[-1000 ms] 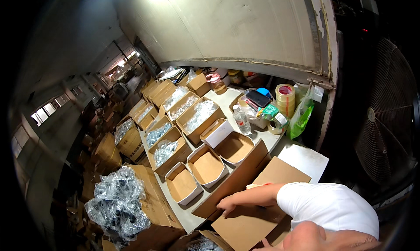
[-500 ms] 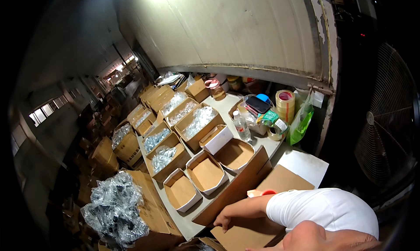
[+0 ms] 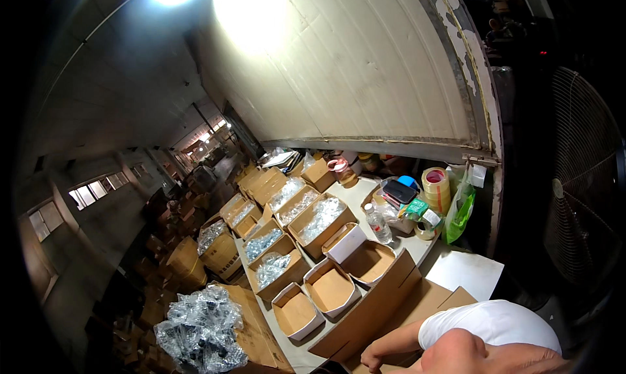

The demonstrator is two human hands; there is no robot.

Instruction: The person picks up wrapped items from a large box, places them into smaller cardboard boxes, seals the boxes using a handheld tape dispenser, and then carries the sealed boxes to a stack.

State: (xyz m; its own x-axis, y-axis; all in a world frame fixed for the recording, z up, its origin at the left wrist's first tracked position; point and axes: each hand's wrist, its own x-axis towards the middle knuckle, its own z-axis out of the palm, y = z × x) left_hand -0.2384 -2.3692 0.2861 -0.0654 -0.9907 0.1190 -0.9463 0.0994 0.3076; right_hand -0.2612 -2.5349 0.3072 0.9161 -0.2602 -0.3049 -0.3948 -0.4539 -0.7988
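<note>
My right hand (image 3: 371,361) shows at the lower edge, on the end of a bare forearm coming out of a white sleeve. Its fingers point down and are cut off by the picture's edge, so what they hold, if anything, is hidden. Around it is a big open cardboard box (image 3: 427,303). One long brown flap (image 3: 372,301) of it stands up between the hand and the table. My left hand is out of sight.
Beyond the flap, the table (image 3: 358,194) bears white-edged trays (image 3: 295,311), boxes of clear-wrapped parts (image 3: 321,221), a water bottle (image 3: 378,225) and tape rolls (image 3: 435,187). A pile of bagged parts (image 3: 199,328) fills a carton at left. A large fan (image 3: 583,178) stands right.
The view has swung, shifting the scene right and down. My right hand now sits lower, at the picture's edge. An orange curved thing beside the forearm no longer shows.
</note>
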